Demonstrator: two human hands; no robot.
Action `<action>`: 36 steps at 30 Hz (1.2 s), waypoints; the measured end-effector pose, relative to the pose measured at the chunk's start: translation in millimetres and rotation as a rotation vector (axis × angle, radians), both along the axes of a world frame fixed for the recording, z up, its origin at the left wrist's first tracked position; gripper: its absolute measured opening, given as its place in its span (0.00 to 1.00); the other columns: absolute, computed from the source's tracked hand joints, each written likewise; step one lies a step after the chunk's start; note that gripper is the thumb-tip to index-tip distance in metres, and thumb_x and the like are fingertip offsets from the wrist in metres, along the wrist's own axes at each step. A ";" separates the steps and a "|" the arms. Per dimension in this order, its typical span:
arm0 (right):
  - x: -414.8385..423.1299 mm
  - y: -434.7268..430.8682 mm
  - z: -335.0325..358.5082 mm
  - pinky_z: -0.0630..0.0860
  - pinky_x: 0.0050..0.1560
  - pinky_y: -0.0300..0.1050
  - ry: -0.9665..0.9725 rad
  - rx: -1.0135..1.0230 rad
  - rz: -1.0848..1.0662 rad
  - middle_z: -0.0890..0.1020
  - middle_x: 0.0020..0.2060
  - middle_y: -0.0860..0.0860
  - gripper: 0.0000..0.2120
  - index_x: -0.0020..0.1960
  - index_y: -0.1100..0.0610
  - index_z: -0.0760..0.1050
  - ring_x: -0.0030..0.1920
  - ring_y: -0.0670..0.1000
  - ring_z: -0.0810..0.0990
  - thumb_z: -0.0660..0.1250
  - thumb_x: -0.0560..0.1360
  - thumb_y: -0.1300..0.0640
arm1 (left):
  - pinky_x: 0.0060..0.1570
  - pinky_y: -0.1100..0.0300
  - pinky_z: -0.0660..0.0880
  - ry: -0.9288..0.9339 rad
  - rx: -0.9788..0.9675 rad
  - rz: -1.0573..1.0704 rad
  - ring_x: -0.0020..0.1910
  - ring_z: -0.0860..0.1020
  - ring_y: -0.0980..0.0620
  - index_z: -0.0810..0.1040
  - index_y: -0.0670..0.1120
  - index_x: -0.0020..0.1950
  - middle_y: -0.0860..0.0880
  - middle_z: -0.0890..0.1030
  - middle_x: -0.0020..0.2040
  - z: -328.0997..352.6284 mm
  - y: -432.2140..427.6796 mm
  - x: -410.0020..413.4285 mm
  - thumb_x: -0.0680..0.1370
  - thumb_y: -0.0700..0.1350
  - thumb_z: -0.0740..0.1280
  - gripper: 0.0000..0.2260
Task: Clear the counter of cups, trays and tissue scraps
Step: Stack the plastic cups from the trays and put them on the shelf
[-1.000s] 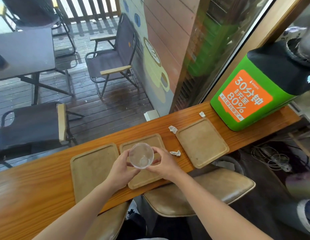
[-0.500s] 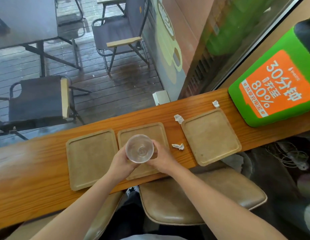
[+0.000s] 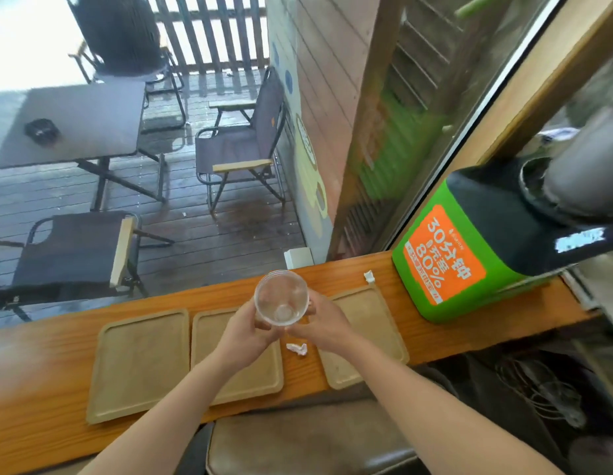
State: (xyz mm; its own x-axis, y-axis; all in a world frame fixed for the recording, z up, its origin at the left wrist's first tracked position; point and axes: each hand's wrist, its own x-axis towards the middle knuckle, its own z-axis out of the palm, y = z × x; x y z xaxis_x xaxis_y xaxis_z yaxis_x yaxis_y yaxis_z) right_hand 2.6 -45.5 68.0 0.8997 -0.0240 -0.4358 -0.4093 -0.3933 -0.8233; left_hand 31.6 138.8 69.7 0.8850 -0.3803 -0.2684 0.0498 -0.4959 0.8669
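Both my hands hold a clear plastic cup [image 3: 281,298] upright above the wooden counter [image 3: 41,378]. My left hand [image 3: 245,332] grips its left side and my right hand [image 3: 323,322] its right side. Three tan trays lie flat in a row on the counter: the left tray [image 3: 138,363], the middle tray [image 3: 250,378] partly under my left hand, and the right tray [image 3: 373,329] partly under my right wrist. One crumpled tissue scrap [image 3: 297,348] lies between the middle and right trays. Another tissue scrap [image 3: 368,276] lies near the counter's far edge.
A green and black box [image 3: 469,248] with an orange label stands on the counter at the right. Padded stools [image 3: 298,440] sit under the near edge. Beyond the window are a wet deck, folding chairs [image 3: 236,149] and a grey table [image 3: 75,121].
The cup in both my hands has risen and shifted right, toward the gap between the middle and right trays. One tissue scrap is now hidden behind my hands.
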 end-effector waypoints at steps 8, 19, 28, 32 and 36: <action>-51.6 -31.8 50.5 0.80 0.58 0.50 -0.137 -0.017 -0.272 0.80 0.59 0.42 0.36 0.65 0.42 0.73 0.59 0.45 0.79 0.78 0.61 0.34 | 0.39 0.66 0.79 -0.091 -0.099 -0.226 0.48 0.82 0.59 0.68 0.71 0.57 0.63 0.78 0.55 46.0 -52.5 -11.0 0.72 0.47 0.77 0.26; -161.2 -19.6 90.9 0.78 0.45 0.33 -0.206 -0.034 -0.637 0.81 0.55 0.46 0.31 0.65 0.51 0.71 0.50 0.36 0.80 0.81 0.67 0.54 | 0.54 0.53 0.79 -0.123 -0.207 -0.537 0.53 0.81 0.54 0.77 0.55 0.63 0.57 0.81 0.54 64.6 -68.5 -65.5 0.72 0.49 0.77 0.21; -238.2 -31.9 117.3 0.80 0.52 0.40 -0.176 -0.094 -0.668 0.80 0.60 0.45 0.36 0.67 0.47 0.71 0.54 0.44 0.82 0.79 0.64 0.41 | 0.54 0.58 0.78 -0.100 -0.216 -0.694 0.55 0.79 0.59 0.77 0.56 0.64 0.59 0.81 0.56 85.1 -91.1 -116.5 0.71 0.51 0.77 0.22; -262.9 -45.9 122.9 0.80 0.56 0.49 -0.217 -0.093 -0.727 0.79 0.60 0.45 0.39 0.69 0.44 0.68 0.54 0.46 0.82 0.78 0.61 0.37 | 0.48 0.63 0.77 -0.079 -0.193 -0.717 0.54 0.79 0.59 0.73 0.58 0.67 0.60 0.78 0.58 100.5 -113.8 -134.1 0.70 0.53 0.78 0.27; -301.1 -74.2 129.7 0.81 0.57 0.54 -0.263 -0.101 -0.799 0.80 0.57 0.44 0.37 0.66 0.40 0.67 0.53 0.46 0.83 0.76 0.60 0.38 | 0.49 0.61 0.79 -0.100 -0.208 -0.774 0.53 0.80 0.60 0.71 0.55 0.68 0.56 0.78 0.60 111.5 -153.1 -166.5 0.70 0.47 0.78 0.29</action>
